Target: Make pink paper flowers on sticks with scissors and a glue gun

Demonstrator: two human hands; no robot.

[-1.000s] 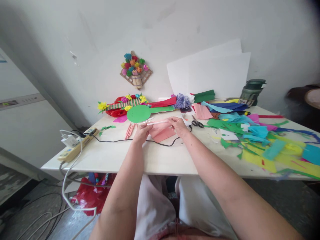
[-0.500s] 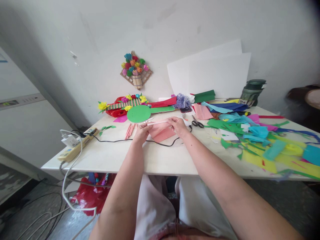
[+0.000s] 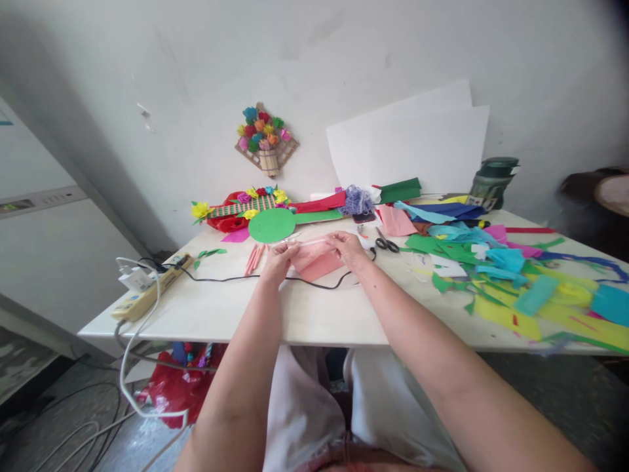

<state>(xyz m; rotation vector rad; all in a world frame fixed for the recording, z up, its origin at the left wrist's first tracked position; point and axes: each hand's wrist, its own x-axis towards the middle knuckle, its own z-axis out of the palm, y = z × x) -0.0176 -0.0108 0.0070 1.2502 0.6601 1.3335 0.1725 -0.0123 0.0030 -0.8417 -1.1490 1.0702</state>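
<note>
While pinched at both ends, thin pale stick (image 3: 308, 242) spans between left hand (image 3: 276, 261) and right hand (image 3: 350, 249), each grip closed on one tip, just above the table (image 3: 314, 314). Directly under the grip, touching or nearly so: one piece of pink paper (image 3: 314, 262), apparently being rolled against the stick; exact contact too small to tell.

Likely trouble, as a judgement: paper slipping askew if one grip turns faster than the other; stick bending or snapping under too hard a pinch; black cable (image 3: 295, 280), lying just nearer than the grip, snagged by a wrist and dragged.

Counted around the grip: one stick held; about three pink rolled sticks (image 3: 254, 257) just left; one green paper disc (image 3: 271, 225) beyond and left; one pair of scissors (image 3: 387, 244) just right; one power strip (image 3: 147, 294) far left, well apart; one dark jar (image 3: 494, 180) far right and beyond; coloured paper scraps (image 3: 511, 275) to the right, too many and too overlapped to count.
</note>
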